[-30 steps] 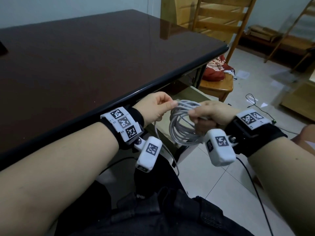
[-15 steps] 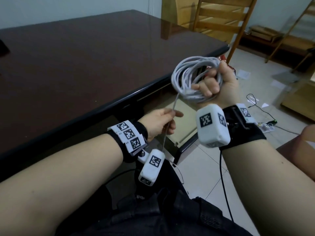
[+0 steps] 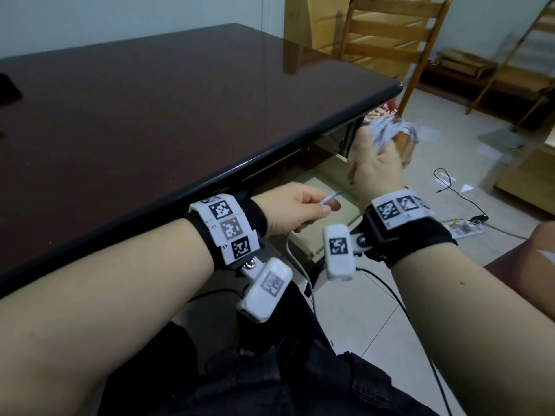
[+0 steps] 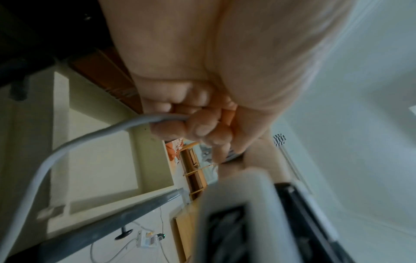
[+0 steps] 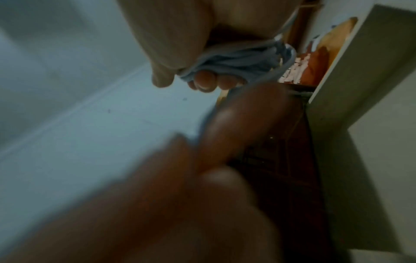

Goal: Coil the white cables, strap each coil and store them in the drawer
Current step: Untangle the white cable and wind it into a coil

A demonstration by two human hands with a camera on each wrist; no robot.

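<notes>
My right hand (image 3: 377, 163) grips a coil of white cable (image 3: 387, 129), blurred by motion, held up beside the table's right corner. In the right wrist view the coil (image 5: 238, 62) bunches under my curled fingers (image 5: 203, 83). My left hand (image 3: 295, 210) pinches the cable's loose tail (image 3: 118, 201) just under the table edge; the tail (image 3: 297, 262) hangs down past my wrist. The left wrist view shows that tail (image 4: 74, 142) running out from my closed fingers (image 4: 198, 128). Below both hands the pale drawer (image 3: 327, 187) stands pulled out, and its inside (image 4: 99, 156) looks bare.
The dark glossy table (image 3: 150, 109) fills the left. A wooden chair (image 3: 387, 40) stands behind its far corner, with red cloth (image 3: 381, 111) on a seat under it. A power strip (image 3: 462, 228) and black wires (image 3: 450, 187) lie on the tiled floor at right.
My right hand has rolled over with the coil, from palm toward me to back of hand toward me, and dropped lower. My left hand stays low, still pinching the tail.
</notes>
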